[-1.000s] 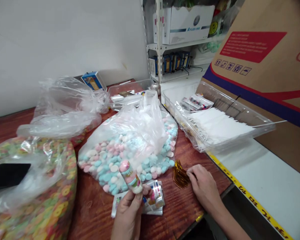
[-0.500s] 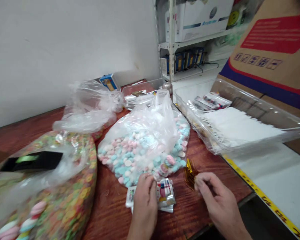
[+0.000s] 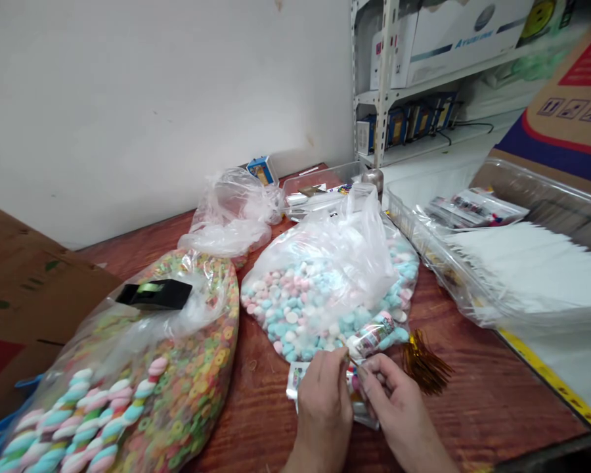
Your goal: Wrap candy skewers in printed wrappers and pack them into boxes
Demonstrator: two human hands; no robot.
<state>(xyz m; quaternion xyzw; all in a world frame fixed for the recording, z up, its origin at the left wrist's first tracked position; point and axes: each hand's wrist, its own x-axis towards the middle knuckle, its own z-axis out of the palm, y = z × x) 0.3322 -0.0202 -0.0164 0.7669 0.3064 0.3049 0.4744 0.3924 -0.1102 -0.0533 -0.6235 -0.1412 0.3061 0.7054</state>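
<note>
My left hand point(image 3: 325, 397) and my right hand point(image 3: 394, 404) are close together at the front of the table. A thin gold twist tie point(image 3: 353, 360) runs between their fingertips, and both hands pinch it. Flat printed plastic bags point(image 3: 294, 381) lie under my hands, largely covered by them. Right of my right hand a bundle of gold twist ties point(image 3: 426, 362) rests on the wood. Just beyond my fingers a small filled clear packet point(image 3: 373, 335) leans on a large clear bag of pink, blue and white candies point(image 3: 295, 309).
On the left, a big bag of coloured ring-shaped candies point(image 3: 201, 368) carries twisted marshmallow sticks point(image 3: 86, 420) and a black tape dispenser point(image 3: 160, 294). A clear plastic tray point(image 3: 465, 309) with white papers stands right. Cardboard boxes point(image 3: 39, 289) and a metal shelf point(image 3: 381, 98) flank the table point(image 3: 502, 394).
My right hand has come away from the gold bundle with one twist tie and met my left hand over the printed bags. The view has swung left.
</note>
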